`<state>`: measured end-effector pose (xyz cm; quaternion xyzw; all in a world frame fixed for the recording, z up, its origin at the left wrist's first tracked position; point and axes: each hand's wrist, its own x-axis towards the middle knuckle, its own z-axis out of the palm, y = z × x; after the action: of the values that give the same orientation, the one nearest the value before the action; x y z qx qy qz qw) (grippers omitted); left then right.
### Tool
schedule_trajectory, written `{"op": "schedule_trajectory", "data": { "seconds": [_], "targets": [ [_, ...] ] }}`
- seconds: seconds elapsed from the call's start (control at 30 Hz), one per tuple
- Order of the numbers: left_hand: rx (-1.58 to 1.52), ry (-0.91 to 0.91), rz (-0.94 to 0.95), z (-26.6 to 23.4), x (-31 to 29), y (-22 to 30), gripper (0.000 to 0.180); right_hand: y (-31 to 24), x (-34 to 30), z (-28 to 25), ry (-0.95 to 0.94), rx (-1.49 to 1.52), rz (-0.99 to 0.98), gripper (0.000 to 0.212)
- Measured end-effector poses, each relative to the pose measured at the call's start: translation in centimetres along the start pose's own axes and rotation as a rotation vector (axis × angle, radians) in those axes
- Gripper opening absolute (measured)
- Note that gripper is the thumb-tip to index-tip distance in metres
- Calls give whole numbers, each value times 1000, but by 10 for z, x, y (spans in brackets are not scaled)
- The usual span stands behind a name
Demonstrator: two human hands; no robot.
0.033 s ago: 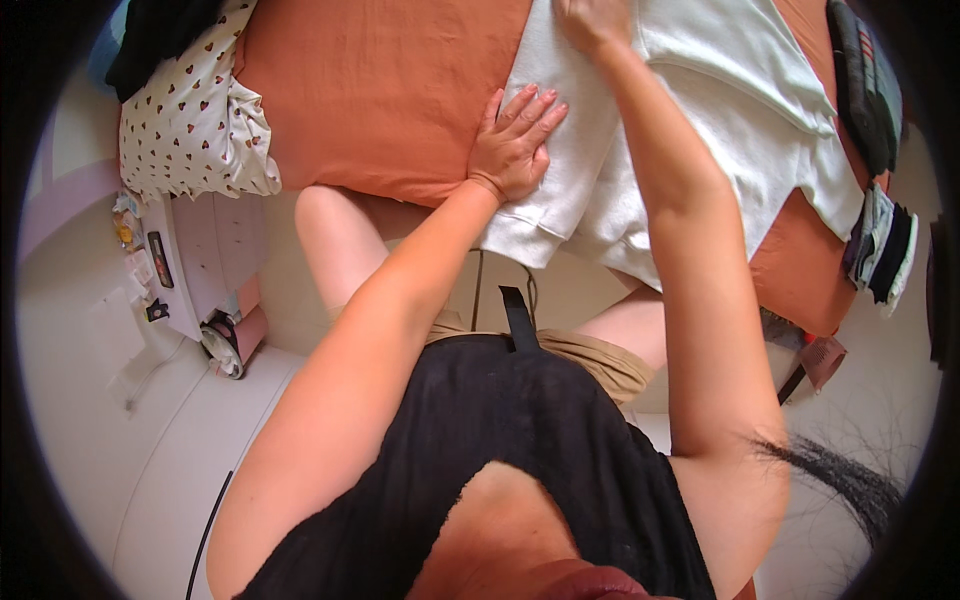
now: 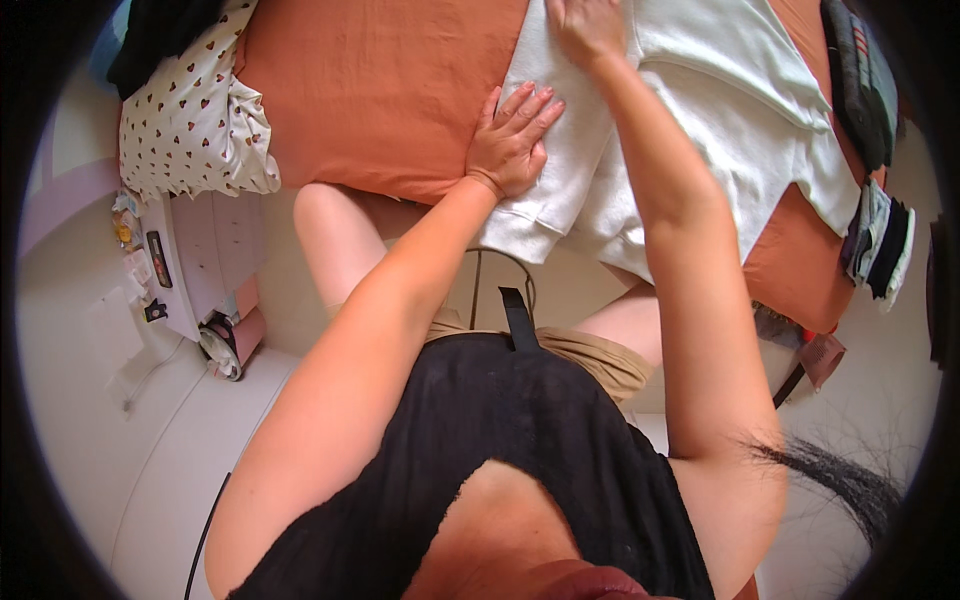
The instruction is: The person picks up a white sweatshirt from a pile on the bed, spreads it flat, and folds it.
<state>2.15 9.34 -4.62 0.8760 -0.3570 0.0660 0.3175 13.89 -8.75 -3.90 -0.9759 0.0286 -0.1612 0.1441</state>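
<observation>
A white sweatshirt [image 2: 700,130] lies spread over an orange sheet [image 2: 380,90], its cuff and hem hanging at the near edge. My left hand [image 2: 508,145] presses flat on the sleeve's left border, fingers spread, partly over the sheet. Farther up, my right hand [image 2: 588,30] rests on the sweatshirt at the top of the picture. Its fingers look stretched out along the cloth, though the upper edge cuts off their tips. Neither hand grips anything that I can see.
A patterned white pillow [image 2: 195,125] lies at the far left by dark cloth. Folded dark clothes [image 2: 858,85] and a small stack of folded garments [image 2: 880,245] line the right side. A pale drawer cabinet [image 2: 205,250] stands at the left. My knees are under the near edge.
My right hand shows slightly more at the top edge and sits a little more to the left. My left hand stays pressed in place; the whole view has shifted slightly.
</observation>
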Motion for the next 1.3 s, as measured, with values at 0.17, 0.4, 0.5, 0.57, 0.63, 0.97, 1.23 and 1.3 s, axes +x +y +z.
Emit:
{"op": "schedule_trajectory", "data": {
  "seconds": [0.17, 0.4, 0.5, 0.57, 0.63, 0.97, 1.23, 1.3],
  "targets": [
    [21, 36, 60, 10, 3, -1, 46, -17, -89, -15, 44, -41, -14, 48],
    [94, -79, 62, 8, -3, -19, 49, -54, -188, -33, -54, -20, 54, 53],
    [108, -160, 33, 5, -1, -15, 46, -63, -219, -44, -84, -56, 84, 55],
    [72, -167, 0, 5, -7, -8, 49, -64, -239, -45, -100, -43, 126, 55],
    [42, -174, -38, 9, -23, -6, 52, -66, -257, -41, -95, -36, 122, 55],
    [-686, -42, -757, -11, -67, 0, 69, -80, -302, -61, -56, -12, 55, 60],
    [-532, -117, -698, -20, -67, 17, 55, -57, -313, -79, -140, -189, -44, 75],
    [-495, -105, -699, -25, -77, 14, 54, -63, -314, -82, -144, -200, -21, 83]
  ]
}}
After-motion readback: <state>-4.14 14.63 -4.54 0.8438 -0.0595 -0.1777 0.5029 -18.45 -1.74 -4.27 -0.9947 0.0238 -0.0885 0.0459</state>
